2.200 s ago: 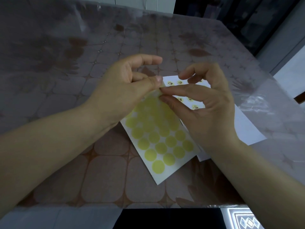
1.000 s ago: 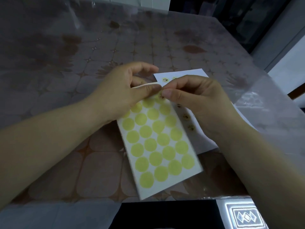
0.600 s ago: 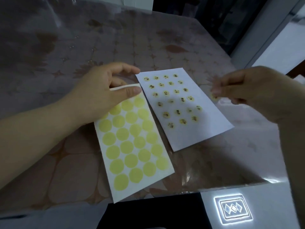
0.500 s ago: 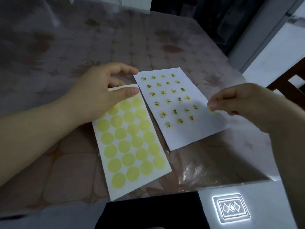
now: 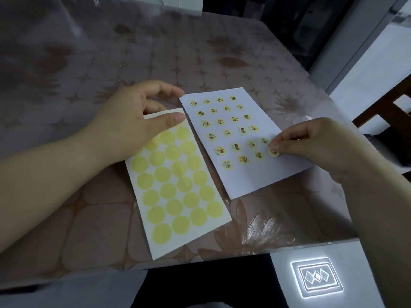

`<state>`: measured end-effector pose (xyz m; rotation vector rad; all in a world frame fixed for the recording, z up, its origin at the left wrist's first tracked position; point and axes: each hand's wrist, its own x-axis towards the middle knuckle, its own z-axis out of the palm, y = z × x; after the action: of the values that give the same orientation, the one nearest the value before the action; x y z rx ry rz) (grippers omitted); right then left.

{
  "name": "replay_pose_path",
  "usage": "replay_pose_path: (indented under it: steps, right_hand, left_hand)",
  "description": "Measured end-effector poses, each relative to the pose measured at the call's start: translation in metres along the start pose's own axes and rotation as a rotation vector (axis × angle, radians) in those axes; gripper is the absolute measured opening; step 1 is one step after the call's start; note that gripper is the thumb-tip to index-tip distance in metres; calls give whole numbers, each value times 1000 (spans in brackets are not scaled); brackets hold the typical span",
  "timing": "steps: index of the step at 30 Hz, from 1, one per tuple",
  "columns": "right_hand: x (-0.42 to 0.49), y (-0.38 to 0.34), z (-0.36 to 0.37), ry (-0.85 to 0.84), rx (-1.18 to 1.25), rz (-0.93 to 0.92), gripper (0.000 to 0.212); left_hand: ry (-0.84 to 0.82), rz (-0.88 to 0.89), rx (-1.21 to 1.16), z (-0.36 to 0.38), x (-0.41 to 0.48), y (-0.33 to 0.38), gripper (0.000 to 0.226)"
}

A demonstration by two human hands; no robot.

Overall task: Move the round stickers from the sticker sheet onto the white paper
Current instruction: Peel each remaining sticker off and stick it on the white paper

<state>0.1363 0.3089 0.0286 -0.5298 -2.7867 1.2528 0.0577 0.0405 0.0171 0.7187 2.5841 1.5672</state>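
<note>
The sticker sheet (image 5: 178, 187) lies on the table, covered with several plain yellow round patches. My left hand (image 5: 133, 121) grips its top edge, thumb on top and fingers behind. To its right lies the white paper (image 5: 244, 174), carrying several small round picture stickers in rows. My right hand (image 5: 315, 143) is over the paper's right edge, fingertips pinching a round sticker (image 5: 273, 152) that touches the paper at the right end of the lower rows.
The table (image 5: 89, 207) has a brown flower-patterned cloth under clear plastic; its front edge runs below the sheets. A lit floor tile (image 5: 317, 277) shows at the lower right. A dark wooden chair (image 5: 398, 116) stands at the far right.
My right hand pulled a sticker off the sheet, swung right and came down onto the white paper's right side. My left hand laid the sheet flat and kept its grip.
</note>
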Motion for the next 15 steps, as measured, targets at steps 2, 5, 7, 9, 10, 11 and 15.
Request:
replay_pose_path:
  steps: [2,5,7,9,10,11,15]
  right_hand:
    - [1,1,2,2,-22,-22,12]
    - [-1,1,4,4,-36,-51,12]
    - [-1,0,4,29,-46,-53,11]
    - [1,1,3,59,-107,-46,23]
    - [3,2,2,59,-142,-29,32]
    - [4,2,1,45,-165,-10,39]
    - [6,-1,-1,-55,-243,-39,38]
  left_hand:
    - [1,2,-1,0,0,0,23]
    - [-4,11,31,0,1,-1,17]
    - [-2,11,41,0,1,-1,12]
    - [3,21,33,0,2,-1,10]
    - [4,35,24,0,2,0,9]
    - [6,55,20,0,3,0,10]
    - [36,118,65,-1,6,0,10]
